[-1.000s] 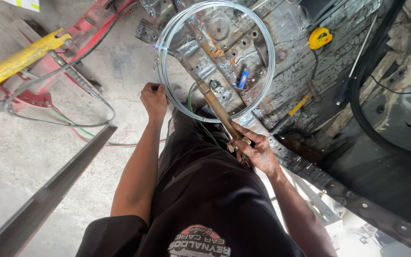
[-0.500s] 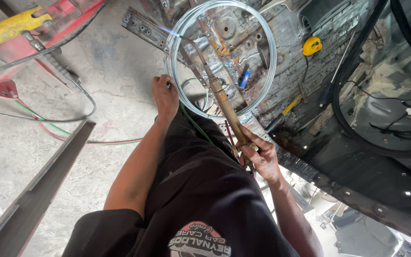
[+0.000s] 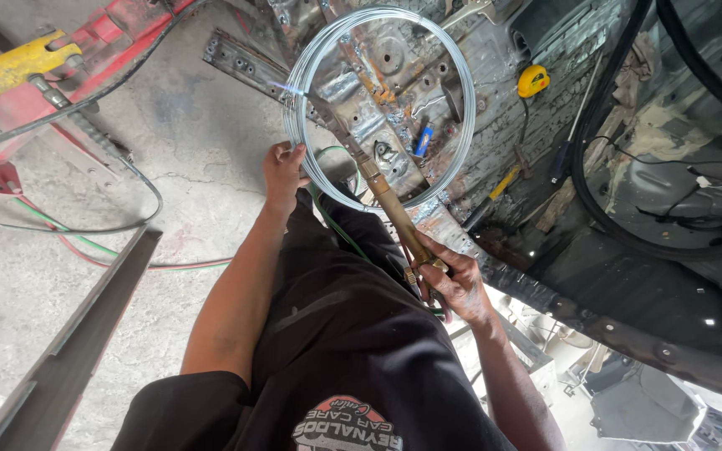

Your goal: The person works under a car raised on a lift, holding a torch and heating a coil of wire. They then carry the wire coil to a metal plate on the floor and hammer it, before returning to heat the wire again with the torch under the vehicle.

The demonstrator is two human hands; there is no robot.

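Gripping the lower left part of a coil of silvery wire (image 3: 462,125), the left hand (image 3: 282,171) is closed around the strands, and the coil is held upright as a wide ring in front of a stripped, rusty metal car floor (image 3: 495,83). A brass-coloured torch (image 3: 384,194) is clasped in the right hand (image 3: 455,286), fingers wrapped around its handle near the valve end; its long tube runs up and to the left across the ring, and a small bluish flame (image 3: 294,87) is seen at the tip, right at the coil's upper left rim. Green hose (image 3: 327,219) is seen trailing down from the torch over the dark clothing. Through the ring a small blue object (image 3: 424,140) is visible on the metal. A yellow tape measure (image 3: 533,80) lies nearer the floor's upper right, beside thick black cable (image 3: 595,217). Red and green hoses (image 3: 85,246) and a yellow-handled tool (image 3: 10,71) lie on the concrete at the left.
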